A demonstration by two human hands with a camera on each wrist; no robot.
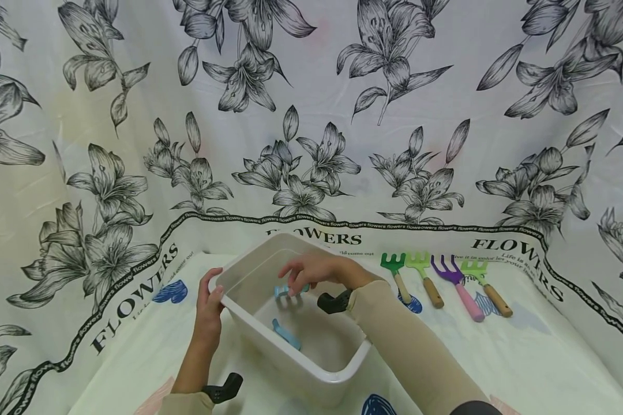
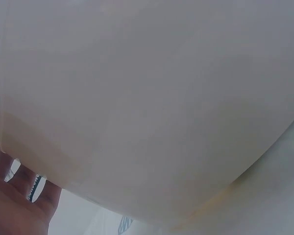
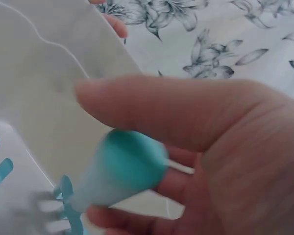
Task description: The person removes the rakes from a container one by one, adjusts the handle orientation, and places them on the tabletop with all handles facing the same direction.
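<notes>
A tilted off-white plastic bin (image 1: 270,340) stands in front of me. My left hand (image 1: 208,308) grips its left rim, with the fingers on one side of the wall and the thumb on the other; in the left wrist view those fingers (image 2: 27,183) show at the bin's edge. Inside the bin, my right hand (image 1: 319,270) holds a small hand rake (image 3: 130,164) with a teal-tipped pale handle and light-blue tines, pointing toward the bin floor. The thumb lies above the handle and the fingers below. Another light-blue tool (image 1: 286,334) lies on the bin floor, its full shape unclear.
Several garden hand forks lie in a row to the right: a green fork (image 1: 394,264), a light-green fork (image 1: 420,262), a purple fork with a pink handle (image 1: 454,276) and another light-green fork (image 1: 477,271). A flowered curtain (image 1: 311,86) hangs behind the cloth-covered table (image 1: 545,357).
</notes>
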